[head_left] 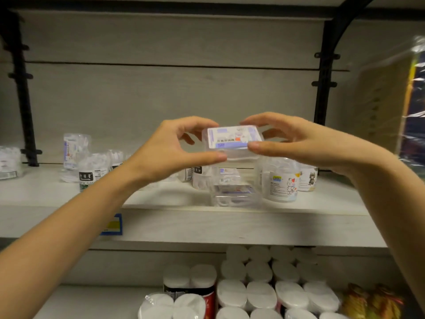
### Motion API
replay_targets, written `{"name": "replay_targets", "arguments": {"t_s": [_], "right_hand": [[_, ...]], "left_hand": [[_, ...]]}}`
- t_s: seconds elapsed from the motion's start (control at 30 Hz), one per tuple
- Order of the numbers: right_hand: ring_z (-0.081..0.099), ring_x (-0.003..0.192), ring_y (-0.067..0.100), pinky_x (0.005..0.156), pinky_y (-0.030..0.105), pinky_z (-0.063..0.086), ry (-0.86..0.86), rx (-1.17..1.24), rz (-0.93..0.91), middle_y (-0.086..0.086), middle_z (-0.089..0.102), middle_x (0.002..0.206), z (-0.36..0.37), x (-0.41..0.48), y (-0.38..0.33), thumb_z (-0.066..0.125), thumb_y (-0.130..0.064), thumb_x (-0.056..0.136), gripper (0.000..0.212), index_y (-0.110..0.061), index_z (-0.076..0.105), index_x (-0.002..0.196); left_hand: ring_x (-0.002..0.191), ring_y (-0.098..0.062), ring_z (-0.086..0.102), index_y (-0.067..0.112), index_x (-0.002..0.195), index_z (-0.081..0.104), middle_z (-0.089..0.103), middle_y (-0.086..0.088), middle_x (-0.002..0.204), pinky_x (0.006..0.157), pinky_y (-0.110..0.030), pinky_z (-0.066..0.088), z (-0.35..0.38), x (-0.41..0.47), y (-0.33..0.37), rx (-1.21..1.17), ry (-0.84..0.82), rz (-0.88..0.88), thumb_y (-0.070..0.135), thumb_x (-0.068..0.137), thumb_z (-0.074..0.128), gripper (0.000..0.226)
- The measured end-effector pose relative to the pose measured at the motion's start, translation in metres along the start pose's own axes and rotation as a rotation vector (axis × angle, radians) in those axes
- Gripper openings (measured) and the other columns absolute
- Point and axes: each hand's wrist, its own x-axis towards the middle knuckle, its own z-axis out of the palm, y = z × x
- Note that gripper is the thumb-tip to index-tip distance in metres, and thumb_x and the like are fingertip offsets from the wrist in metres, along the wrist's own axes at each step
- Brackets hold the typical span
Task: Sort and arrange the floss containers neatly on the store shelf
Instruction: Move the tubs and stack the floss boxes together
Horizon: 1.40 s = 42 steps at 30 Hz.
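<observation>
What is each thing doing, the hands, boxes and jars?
Left hand: pinches the box.
Right hand: pinches the box too.
Box: closed, held level above the shelf.
Stack of boxes: resting on the shelf.
Cat jar: upright beside the stack.
Black-label jar: upright on the shelf.

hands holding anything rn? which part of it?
Yes. Both hands hold one clear rectangular floss box above the shelf: left hand pinches its left end, right hand its right end, thumbs on the near edge.
</observation>
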Motion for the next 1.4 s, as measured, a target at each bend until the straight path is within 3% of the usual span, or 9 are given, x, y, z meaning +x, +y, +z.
{"name": "replay_targets", "arguments": {"t_s": [0.13, 0.23, 0.37, 0.6, 0.7, 0.83, 1.03, 1.17, 1.4], "right_hand": [[0.057, 0.099, 0.0, 0.082, 0.009, 0.046, 0.036, -0.342, -0.03, -0.014, 0.058, 0.118, 0.002, 0.009, 0.002, 0.062, -0.06, 0.065, 0.068, -0.03, 0.052, 0.125], [0.059, 0.099, 0.007, 0.09, 0.025, 0.05, -0.086, -0.449, 0.04, -0.008, 0.061, 0.118, 0.008, 0.016, 0.008, 0.064, -0.053, 0.072, 0.06, -0.026, 0.054, 0.124], [0.057, 0.106, 0.01, 0.095, 0.031, 0.047, -0.225, -0.526, 0.091, -0.006, 0.059, 0.124, 0.016, 0.019, 0.011, 0.063, -0.05, 0.078, 0.059, -0.025, 0.049, 0.129], [0.052, 0.113, 0.011, 0.098, 0.027, 0.042, -0.369, -0.596, 0.161, -0.008, 0.053, 0.131, 0.019, 0.022, 0.011, 0.056, -0.056, 0.079, 0.061, -0.027, 0.047, 0.131], [0.049, 0.115, 0.008, 0.097, 0.025, 0.038, -0.32, -0.566, 0.178, -0.011, 0.049, 0.134, 0.017, 0.024, -0.001, 0.046, -0.062, 0.08, 0.06, -0.029, 0.049, 0.131], [0.057, 0.112, 0.019, 0.097, 0.032, 0.042, -0.097, -0.55, 0.023, 0.002, 0.063, 0.122, 0.028, 0.064, -0.016, 0.046, -0.041, 0.093, 0.039, -0.018, 0.061, 0.121], [0.056, 0.102, 0.026, 0.09, 0.033, 0.046, -0.138, -0.617, 0.197, 0.011, 0.063, 0.12, 0.061, 0.13, -0.002, 0.054, -0.057, 0.082, 0.06, -0.007, 0.062, 0.113], [0.054, 0.117, 0.028, 0.1, 0.038, 0.044, -0.184, -0.637, 0.321, 0.008, 0.058, 0.128, 0.07, 0.141, 0.01, 0.06, -0.064, 0.073, 0.076, -0.01, 0.054, 0.127], [0.064, 0.083, 0.018, 0.076, 0.025, 0.055, -0.188, -0.359, 0.351, 0.002, 0.055, 0.107, 0.068, 0.133, 0.012, 0.066, -0.045, 0.079, 0.058, -0.009, 0.055, 0.123]], "left_hand": [[0.075, -0.005, 0.061, 0.021, 0.105, 0.067, 0.069, 0.001, 0.094, 0.07, -0.017, 0.05, 0.008, 0.013, -0.011, -0.143, -0.11, -0.207, 0.037, 0.057, 0.079, 0.052], [0.06, 0.004, 0.057, 0.018, 0.104, 0.066, 0.069, 0.001, 0.091, 0.061, -0.01, 0.044, 0.015, 0.012, -0.019, -0.093, -0.237, -0.272, 0.033, 0.065, 0.076, 0.042], [0.088, -0.013, 0.063, 0.025, 0.103, 0.066, 0.069, 0.003, 0.101, 0.083, -0.025, 0.048, 0.017, 0.006, -0.026, 0.024, -0.37, -0.302, 0.044, 0.064, 0.075, 0.044], [0.09, -0.007, 0.055, 0.027, 0.113, 0.062, 0.058, 0.018, 0.089, 0.071, -0.012, 0.04, 0.016, 0.006, -0.026, 0.155, -0.464, -0.281, 0.051, 0.075, 0.064, 0.045], [0.084, 0.006, 0.057, 0.028, 0.111, 0.062, 0.063, 0.019, 0.097, 0.068, -0.006, 0.041, 0.003, 0.013, -0.028, 0.144, -0.357, -0.275, 0.057, 0.075, 0.055, 0.047], [0.09, -0.011, 0.056, 0.016, 0.109, 0.063, 0.065, 0.0, 0.104, 0.064, -0.009, 0.039, -0.013, 0.037, -0.048, 0.274, -0.068, -0.223, 0.024, 0.091, 0.055, 0.021], [0.119, -0.021, 0.053, 0.017, 0.127, 0.056, 0.06, 0.0, 0.129, 0.103, -0.033, 0.038, -0.007, 0.056, -0.075, 0.653, -0.276, -0.283, 0.021, 0.089, 0.053, 0.038], [0.115, -0.02, 0.056, 0.021, 0.12, 0.061, 0.064, 0.004, 0.123, 0.098, -0.031, 0.037, -0.003, 0.054, -0.083, 0.709, -0.333, -0.286, 0.017, 0.088, 0.051, 0.035], [0.111, -0.018, 0.059, 0.015, 0.121, 0.06, 0.065, -0.001, 0.121, 0.094, -0.023, 0.038, -0.002, 0.046, -0.087, 0.542, -0.214, -0.285, 0.009, 0.088, 0.05, 0.035]]}}
